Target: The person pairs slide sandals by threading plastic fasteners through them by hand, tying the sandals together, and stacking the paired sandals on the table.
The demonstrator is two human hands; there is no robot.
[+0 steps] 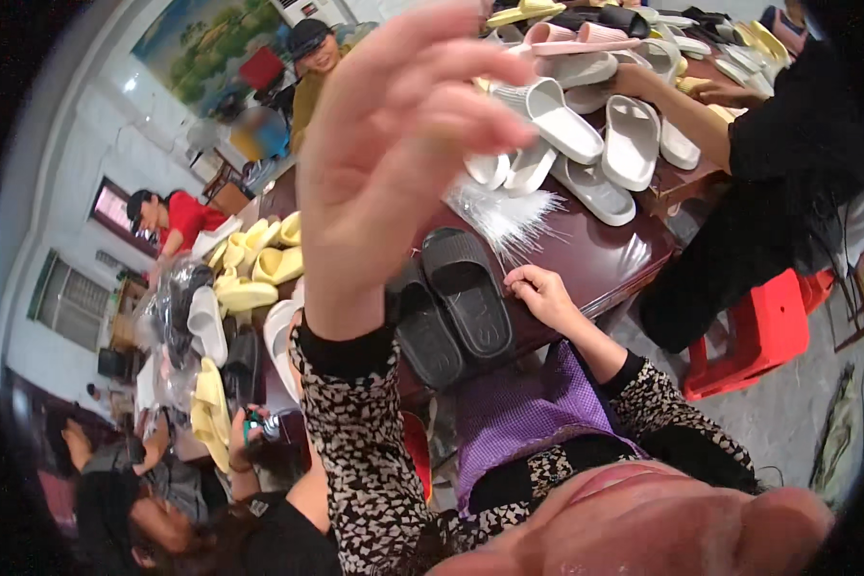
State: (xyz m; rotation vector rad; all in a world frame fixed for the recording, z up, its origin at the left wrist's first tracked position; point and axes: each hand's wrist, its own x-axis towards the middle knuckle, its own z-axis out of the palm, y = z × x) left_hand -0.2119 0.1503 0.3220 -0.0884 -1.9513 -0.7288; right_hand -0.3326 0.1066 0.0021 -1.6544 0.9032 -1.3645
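Note:
My left hand [394,144] is raised high over the table, close to the camera, slightly blurred, its fingers bent and apart with nothing visible in them. Below it a pair of black slides [466,293] lies side by side on the table's near edge, partly hidden by my left forearm. My right hand [540,294] rests on the table just right of these slides. Its fingers are curled in and pinched together; whatever they may hold is too small to make out. A bundle of thin, clear plastic strands [514,221] lies beyond that hand.
White and grey slides [632,144] pile up at the far right, where another person's arm reaches in. Yellow slides [259,264] and plastic-wrapped ones lie at the left. A red stool [754,336] stands right. Co-workers sit around the dark red table [634,254].

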